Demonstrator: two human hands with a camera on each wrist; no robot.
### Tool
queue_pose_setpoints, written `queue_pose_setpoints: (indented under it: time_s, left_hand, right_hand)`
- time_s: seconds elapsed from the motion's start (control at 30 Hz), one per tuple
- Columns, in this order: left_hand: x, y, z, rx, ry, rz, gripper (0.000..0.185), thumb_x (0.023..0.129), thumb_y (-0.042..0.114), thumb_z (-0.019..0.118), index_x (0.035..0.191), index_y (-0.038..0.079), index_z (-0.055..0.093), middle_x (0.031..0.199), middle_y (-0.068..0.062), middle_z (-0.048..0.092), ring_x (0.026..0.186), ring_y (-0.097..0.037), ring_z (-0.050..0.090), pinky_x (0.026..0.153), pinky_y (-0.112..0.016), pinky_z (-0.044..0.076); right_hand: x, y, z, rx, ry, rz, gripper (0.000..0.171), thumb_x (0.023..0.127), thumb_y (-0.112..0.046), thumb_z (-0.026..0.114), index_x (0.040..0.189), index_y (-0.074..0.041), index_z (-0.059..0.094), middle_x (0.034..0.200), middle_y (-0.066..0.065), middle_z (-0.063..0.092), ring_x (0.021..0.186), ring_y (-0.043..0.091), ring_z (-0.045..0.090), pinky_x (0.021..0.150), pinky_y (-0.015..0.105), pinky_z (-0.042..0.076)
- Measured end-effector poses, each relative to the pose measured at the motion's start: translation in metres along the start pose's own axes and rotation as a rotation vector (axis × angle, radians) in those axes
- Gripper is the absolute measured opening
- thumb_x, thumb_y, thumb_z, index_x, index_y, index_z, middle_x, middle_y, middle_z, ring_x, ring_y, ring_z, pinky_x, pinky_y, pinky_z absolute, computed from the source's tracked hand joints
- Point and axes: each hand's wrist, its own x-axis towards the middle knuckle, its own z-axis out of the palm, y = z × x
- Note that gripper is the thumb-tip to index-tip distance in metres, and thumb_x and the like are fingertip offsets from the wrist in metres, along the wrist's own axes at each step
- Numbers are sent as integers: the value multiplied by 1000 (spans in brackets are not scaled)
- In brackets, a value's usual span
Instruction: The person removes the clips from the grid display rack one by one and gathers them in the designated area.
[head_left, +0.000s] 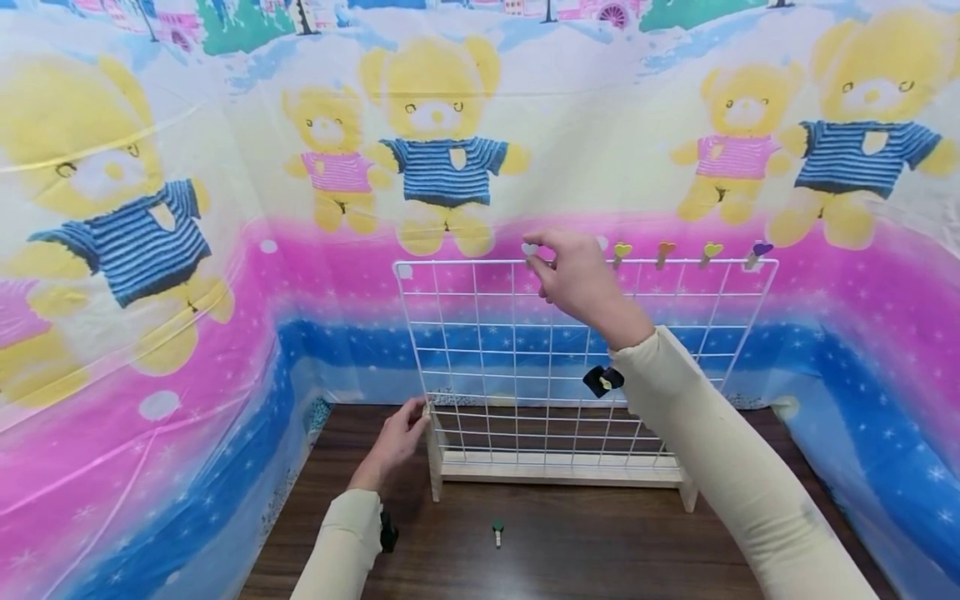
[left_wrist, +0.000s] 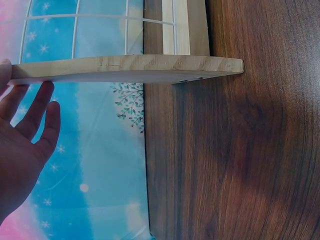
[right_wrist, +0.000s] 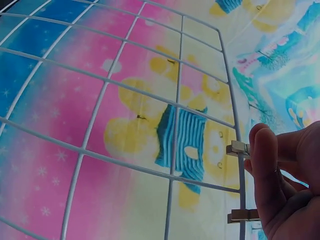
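Note:
A white wire grid panel (head_left: 517,350) stands upright in a pale wooden stand (head_left: 562,471) on a dark wood table (head_left: 600,550). My right hand (head_left: 538,254) is at the panel's top wire and pinches a small wooden clip with a white heart (head_left: 529,248). In the right wrist view the fingers (right_wrist: 265,150) pinch that clip (right_wrist: 238,148) at the wire, with a second wooden clip (right_wrist: 242,215) below it. My left hand (head_left: 405,427) touches the stand's left post with straight fingers. In the left wrist view the open palm (left_wrist: 22,150) lies beside the stand's wooden foot (left_wrist: 125,67).
Several heart clips sit along the top wire to the right: green-yellow (head_left: 622,250), orange (head_left: 665,248), yellow (head_left: 712,249), purple (head_left: 761,248). A small green clip (head_left: 497,529) lies on the table in front of the stand. A teddy-bear plastic sheet (head_left: 450,150) walls in the table.

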Motion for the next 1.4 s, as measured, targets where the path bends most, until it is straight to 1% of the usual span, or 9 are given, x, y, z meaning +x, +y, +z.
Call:
queue_pose_setpoints:
  time_s: [0.1,0.23,0.43,0.63,0.8,0.97,1.07,1.23,1.4]
  left_hand:
    - [0,0,0,5,-2,-3,34,100,14,49,134,13,50,124,-13,57,113,-28,54,89,-47,46]
    - [0,0,0,6,0,-7,35,100,15,49,135,14,49,124,-13,57,114,-28,54,90,-47,46]
    - [0,-1,0,3,-2,-16,35,100,16,49,135,14,49,124,-12,57,114,-28,54,90,-47,46]
    - [1,-1,0,0,4,-7,34,100,14,49,134,13,50,123,-12,58,113,-28,55,89,-46,46]
    - [1,-1,0,0,-1,-9,34,100,14,49,134,14,50,123,-12,58,113,-27,55,89,-46,47]
    - [0,0,0,-11,-3,-12,34,100,14,49,134,13,49,124,-13,57,114,-28,54,90,-46,46]
    - [0,0,0,-18,-5,-9,34,100,13,49,134,12,49,125,-14,57,114,-29,54,90,-47,46]
    - [0,1,0,-17,-7,-16,33,100,12,49,133,12,50,125,-14,57,115,-29,54,91,-46,46]
    - [0,3,-1,-21,-8,-25,34,100,12,49,133,12,50,125,-14,57,115,-29,54,91,-46,46]
  right_hand:
    - [0,1,3,45,5,29,37,93,-16,62,129,-9,59,120,11,61,56,14,63,56,27,53]
    - [1,3,5,100,29,52,31,94,-17,61,124,-8,62,110,9,64,53,16,61,54,27,52]
    - [2,6,8,147,79,47,22,94,-17,61,112,-6,67,97,7,66,53,18,60,51,28,50]
    - [2,6,9,216,116,66,18,93,-16,62,106,-6,70,93,6,67,53,19,59,48,27,48]
    - [0,4,7,236,140,34,17,92,-17,64,102,-6,71,90,8,68,50,19,58,46,26,46]
    - [-6,2,5,244,125,4,16,91,-16,65,102,-6,72,84,7,69,46,18,56,39,24,39]
    - [-14,2,4,233,95,3,19,92,-18,64,104,-6,71,74,6,67,45,19,55,36,24,33]
    - [-30,5,6,227,58,-1,20,92,-20,63,106,-8,69,59,4,61,43,18,54,35,24,30]
    - [-47,12,13,246,44,-14,17,93,-19,63,106,-10,69,61,1,61,43,18,54,34,25,28]
